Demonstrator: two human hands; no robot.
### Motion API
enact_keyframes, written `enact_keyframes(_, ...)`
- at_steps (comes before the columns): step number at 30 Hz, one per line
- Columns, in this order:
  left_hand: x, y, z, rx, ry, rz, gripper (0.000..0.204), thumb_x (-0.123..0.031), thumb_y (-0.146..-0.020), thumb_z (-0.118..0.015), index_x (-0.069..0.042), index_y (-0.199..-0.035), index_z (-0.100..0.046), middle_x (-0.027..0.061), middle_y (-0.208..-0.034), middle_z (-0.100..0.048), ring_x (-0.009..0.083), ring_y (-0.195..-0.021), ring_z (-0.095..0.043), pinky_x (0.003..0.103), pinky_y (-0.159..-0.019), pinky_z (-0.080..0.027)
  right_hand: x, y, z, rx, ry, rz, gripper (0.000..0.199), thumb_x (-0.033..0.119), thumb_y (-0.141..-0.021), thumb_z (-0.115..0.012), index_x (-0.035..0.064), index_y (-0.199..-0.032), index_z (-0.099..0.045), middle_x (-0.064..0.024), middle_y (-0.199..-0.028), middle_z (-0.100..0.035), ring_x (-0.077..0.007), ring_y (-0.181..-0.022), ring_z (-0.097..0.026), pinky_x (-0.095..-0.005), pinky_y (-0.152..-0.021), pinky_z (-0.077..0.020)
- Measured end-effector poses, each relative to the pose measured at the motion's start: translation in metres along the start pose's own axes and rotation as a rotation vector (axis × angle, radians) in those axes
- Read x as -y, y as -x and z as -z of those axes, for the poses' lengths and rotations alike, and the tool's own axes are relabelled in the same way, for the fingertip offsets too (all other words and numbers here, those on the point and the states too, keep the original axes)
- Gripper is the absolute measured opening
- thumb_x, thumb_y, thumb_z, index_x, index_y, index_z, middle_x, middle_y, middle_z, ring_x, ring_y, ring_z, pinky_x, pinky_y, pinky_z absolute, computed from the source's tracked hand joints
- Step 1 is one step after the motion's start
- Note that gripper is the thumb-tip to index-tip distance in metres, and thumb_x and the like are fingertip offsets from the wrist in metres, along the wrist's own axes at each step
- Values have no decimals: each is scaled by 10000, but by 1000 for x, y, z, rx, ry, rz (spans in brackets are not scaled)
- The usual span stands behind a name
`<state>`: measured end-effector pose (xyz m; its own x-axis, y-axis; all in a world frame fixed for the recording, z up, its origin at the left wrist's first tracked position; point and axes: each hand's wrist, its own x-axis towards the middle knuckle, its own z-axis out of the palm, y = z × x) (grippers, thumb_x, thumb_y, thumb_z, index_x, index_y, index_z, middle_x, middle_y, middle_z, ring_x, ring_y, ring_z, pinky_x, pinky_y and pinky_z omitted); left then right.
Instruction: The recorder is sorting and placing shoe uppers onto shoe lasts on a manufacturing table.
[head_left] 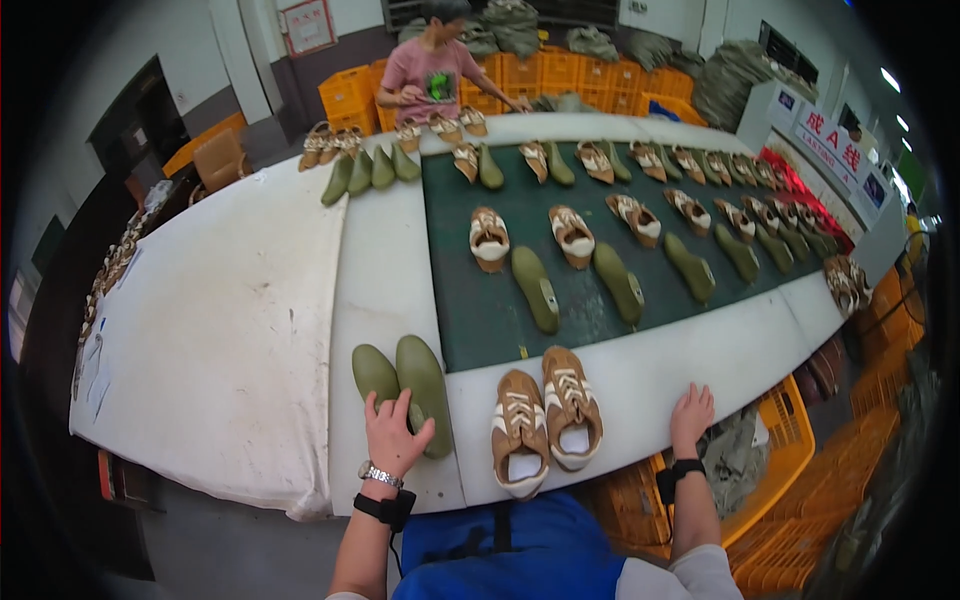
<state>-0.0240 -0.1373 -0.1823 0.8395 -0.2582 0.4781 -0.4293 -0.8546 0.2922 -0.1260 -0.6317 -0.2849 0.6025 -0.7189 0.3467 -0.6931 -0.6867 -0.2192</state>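
My left hand (397,432) is at the heel ends of two green shoe lasts lying side by side on the white table edge. Its fingers reach over the left last (375,370), and the thumb lies against the right last (423,375); the palm hides part of the left one. A pair of brown suede sneakers with white laces stands just right of them: the left sneaker (518,425) and the right sneaker (568,400), touching no hand. Farther right, my right hand (692,412) rests on the table's near edge, fingers stretched out, holding nothing.
Rows of sneakers and green lasts stand on a dark green conveyor belt (480,330). Left is a white cloth-covered table (220,330). Across the belt stands a person in a pink shirt (430,75). Orange crates (795,440) are below right; an office chair (220,160) is far left.
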Motion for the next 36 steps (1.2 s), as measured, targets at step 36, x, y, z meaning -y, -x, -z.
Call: enact_keyframes(36,-39,11,-10,16,12,-69,433,-185,-690,-630,-37,-1094,-579,159,-900,-570,311,-904,-540,497,-994,-325,-7,9,-13,-36,60,-9,367,198,-849,-513,131,-1209,-537,-148,-1329,-427,-335,-1224,-380,-476,-1017,-280)
